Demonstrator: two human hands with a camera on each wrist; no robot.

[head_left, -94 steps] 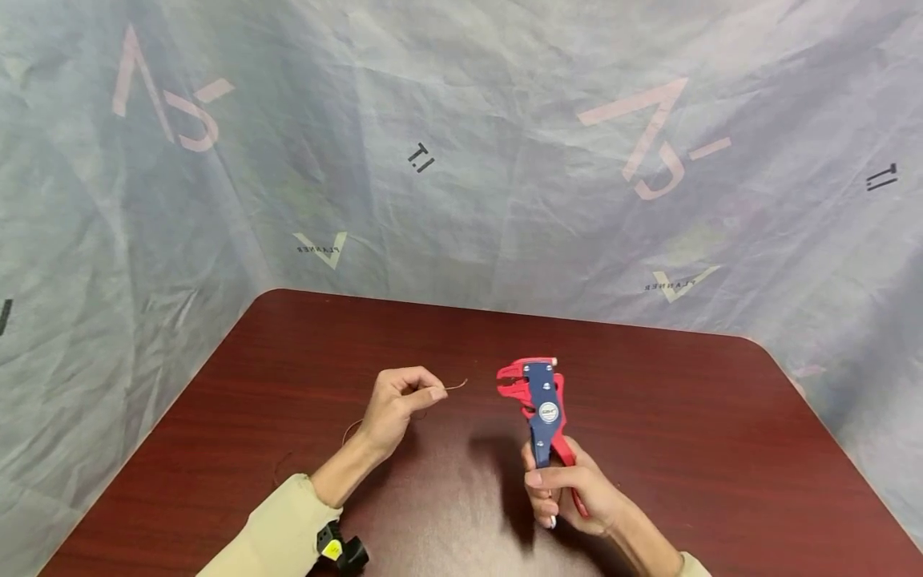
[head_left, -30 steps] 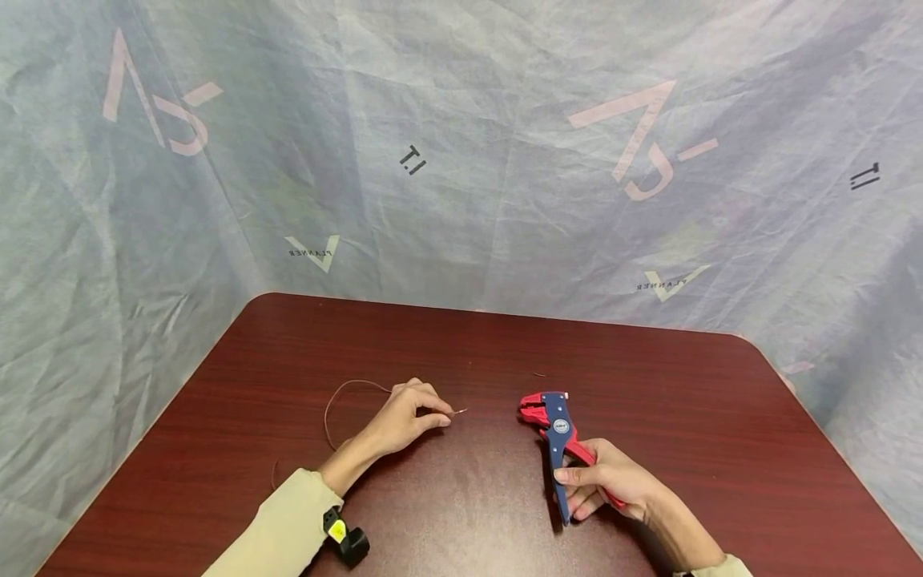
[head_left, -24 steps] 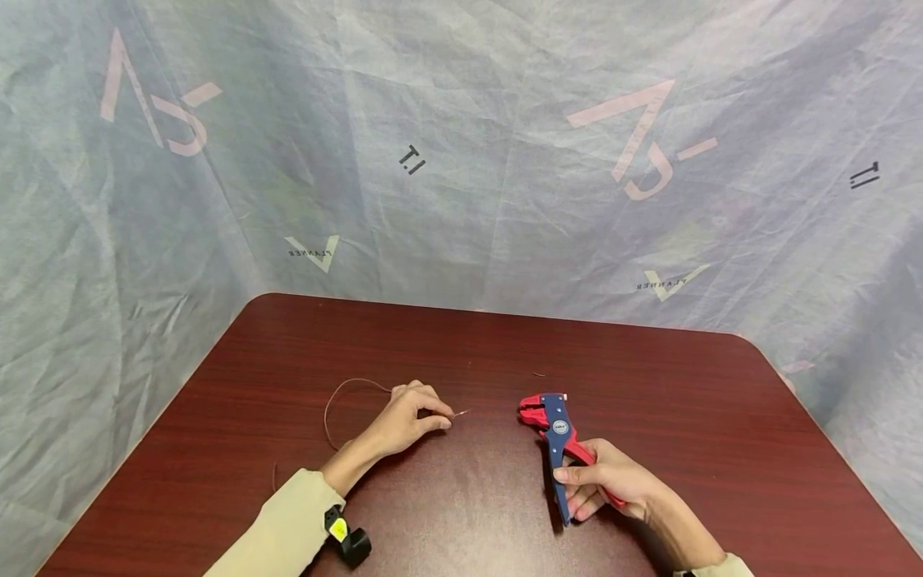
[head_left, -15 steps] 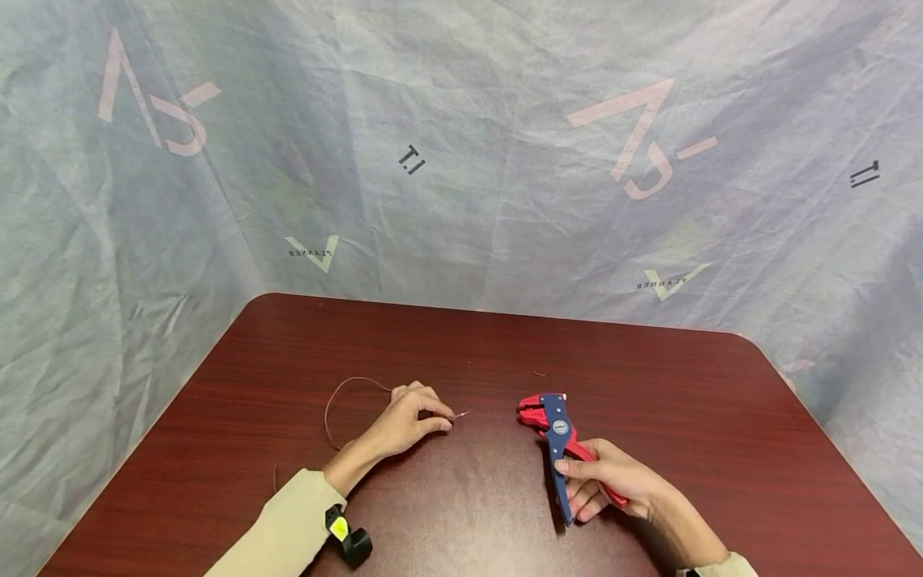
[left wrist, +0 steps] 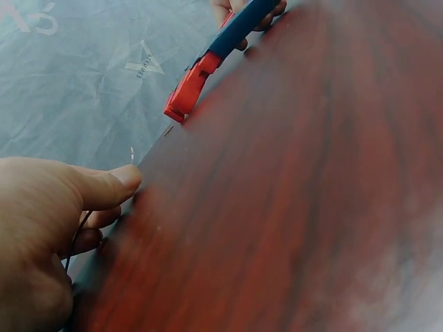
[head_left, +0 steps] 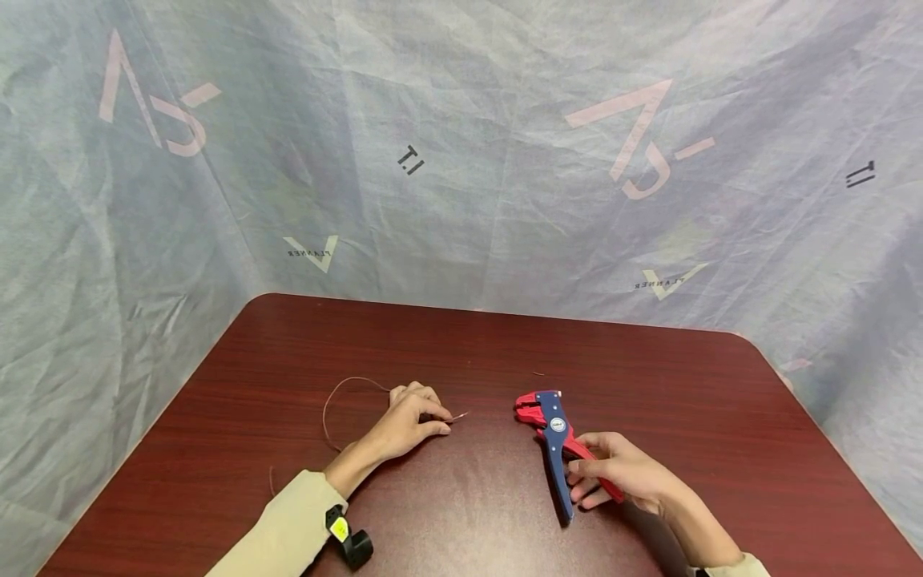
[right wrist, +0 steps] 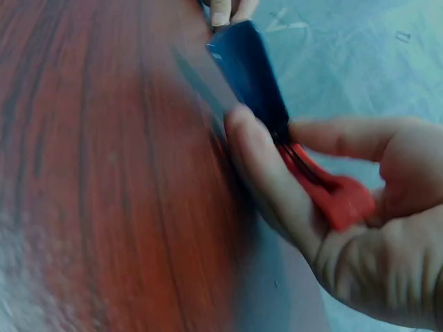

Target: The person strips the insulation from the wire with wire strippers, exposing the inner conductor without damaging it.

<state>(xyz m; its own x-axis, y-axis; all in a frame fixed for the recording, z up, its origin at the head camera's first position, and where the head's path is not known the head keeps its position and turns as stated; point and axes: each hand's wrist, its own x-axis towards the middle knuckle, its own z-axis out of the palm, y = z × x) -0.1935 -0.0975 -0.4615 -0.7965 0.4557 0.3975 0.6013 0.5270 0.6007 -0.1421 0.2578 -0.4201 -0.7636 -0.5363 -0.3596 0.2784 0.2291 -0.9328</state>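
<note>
My left hand pinches a thin brown wire between thumb and forefinger near its end. A short, lighter tip of it sticks out past the fingertips, pointing right. Behind this hand the wire arcs in a loop and passes under the forearm. To the right, a blue-and-red wire stripper is low at the tabletop, its red jaws toward the left hand. My right hand loosely holds its red handle, with the thumb off the blue handle.
A tiny scrap of wire or insulation lies beyond the stripper on the dark red table. More wire shows by the left sleeve. A grey printed sheet hangs behind and beside the table.
The stripper has come down from upright to the tabletop, and the left hand has lowered with the wire. A small scrap now lies on the table. Lately the right thumb slid off the blue handle.
</note>
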